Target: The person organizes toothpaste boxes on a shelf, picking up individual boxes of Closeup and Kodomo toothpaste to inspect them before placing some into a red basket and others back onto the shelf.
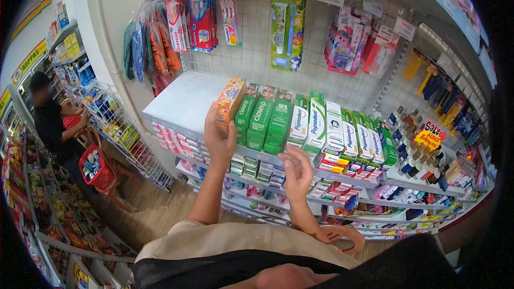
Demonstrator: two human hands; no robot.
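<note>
My left hand (219,131) grips the near end of an orange toothpaste box (230,100), fingers on its left side and thumb on its right. The box stands at the left end of a row on the shelf, against green Closeup toothpaste boxes (261,116). In front of the white and green Pepsodent toothpaste boxes (316,124), my right hand (297,171) is raised near the shelf edge. Its fingers are loosely bent and apart, with nothing in them.
A bare white shelf surface (182,96) lies left of the row. Toothbrush packs (202,21) hang above. Small bottles (417,150) stand at right beside a sale sign (430,135). At left, a person (53,118) stands by a red basket (98,168).
</note>
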